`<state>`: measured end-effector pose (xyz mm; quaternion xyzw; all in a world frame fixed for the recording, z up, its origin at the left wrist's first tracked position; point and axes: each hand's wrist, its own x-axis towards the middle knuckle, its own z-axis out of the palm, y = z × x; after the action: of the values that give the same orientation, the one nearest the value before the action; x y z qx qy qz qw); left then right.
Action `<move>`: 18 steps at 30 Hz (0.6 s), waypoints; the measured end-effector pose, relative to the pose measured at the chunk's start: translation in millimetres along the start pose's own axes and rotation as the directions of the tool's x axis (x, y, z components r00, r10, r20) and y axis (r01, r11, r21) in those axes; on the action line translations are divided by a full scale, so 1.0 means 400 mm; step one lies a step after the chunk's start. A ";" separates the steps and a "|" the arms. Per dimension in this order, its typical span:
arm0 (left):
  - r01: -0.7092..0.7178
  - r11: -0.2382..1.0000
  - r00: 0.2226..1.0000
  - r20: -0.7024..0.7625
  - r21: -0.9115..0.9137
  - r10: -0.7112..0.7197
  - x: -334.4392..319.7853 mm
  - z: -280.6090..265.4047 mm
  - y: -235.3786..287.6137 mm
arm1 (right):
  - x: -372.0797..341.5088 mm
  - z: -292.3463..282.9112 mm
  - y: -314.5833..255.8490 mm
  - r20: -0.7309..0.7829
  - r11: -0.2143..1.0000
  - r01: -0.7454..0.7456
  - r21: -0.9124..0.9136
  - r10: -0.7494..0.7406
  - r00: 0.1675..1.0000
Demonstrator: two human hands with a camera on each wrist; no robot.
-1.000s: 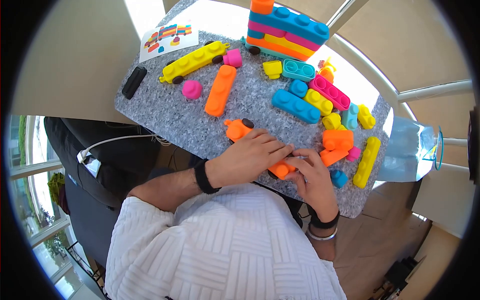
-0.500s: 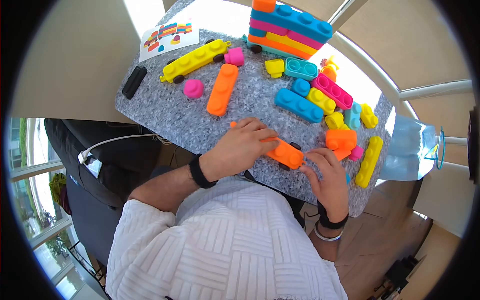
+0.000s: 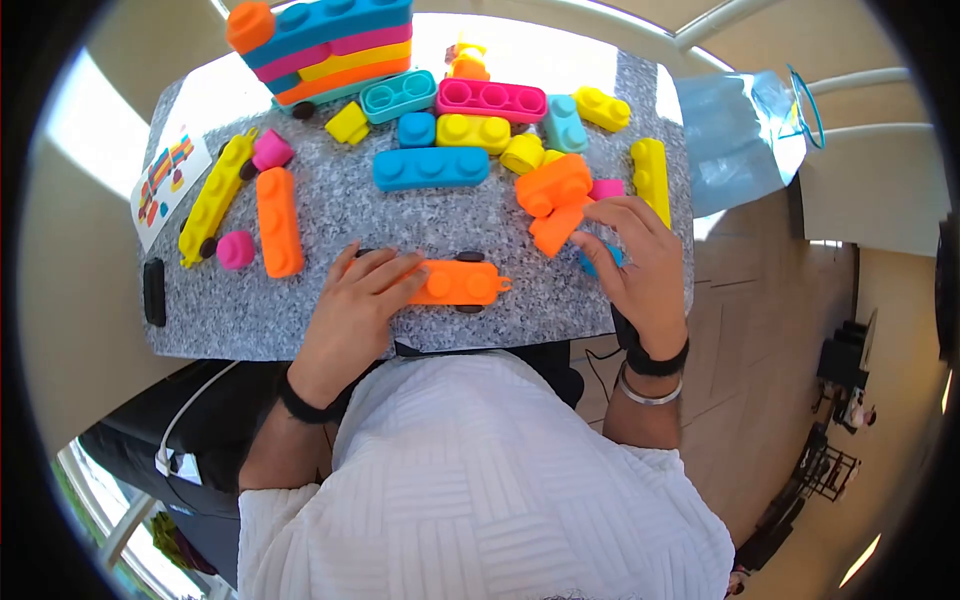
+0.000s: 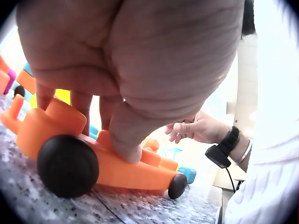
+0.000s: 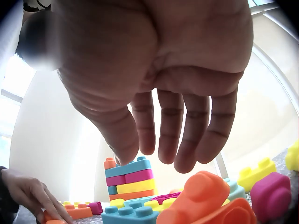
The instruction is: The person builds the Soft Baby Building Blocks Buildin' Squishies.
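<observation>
Shifts right hand (image 3: 642, 258) from orange car (image 3: 455, 283) to near orange blocks (image 3: 555, 183).
Grasps car with left hand (image 3: 352, 322), leaving hitch (image 3: 503, 284) uncovered; leaves right grip relaxed, holding nothing.

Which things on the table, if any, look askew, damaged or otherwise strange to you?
One orange block near the right hand looks askew: it lies tilted, apparently resting partly on another orange piece, rather than squarely joined like the tall stack. I see no damage or spill.
</observation>
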<state>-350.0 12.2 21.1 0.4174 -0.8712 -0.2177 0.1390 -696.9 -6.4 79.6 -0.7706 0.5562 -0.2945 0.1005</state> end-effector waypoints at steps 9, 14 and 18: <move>0.028 0.988 0.993 -0.108 -0.155 -0.045 0.025 -0.129 -0.032 | -0.022 -0.020 0.046 -0.054 0.994 -0.101 -0.028 0.099 0.994; -0.019 0.992 0.995 -0.093 0.123 0.030 0.113 -0.168 -0.043 | -0.028 0.008 0.016 -0.008 1.000 0.002 -0.013 -0.002 1.000; -0.067 0.975 0.993 -0.085 0.214 0.087 0.179 -0.121 -0.122 | -0.034 0.028 -0.023 0.034 0.995 0.087 0.054 -0.089 0.995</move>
<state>-340.7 -84.3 43.2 0.4053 -0.8975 -0.0988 0.1432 -686.0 7.2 70.2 -0.7967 0.5118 -0.2992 0.1176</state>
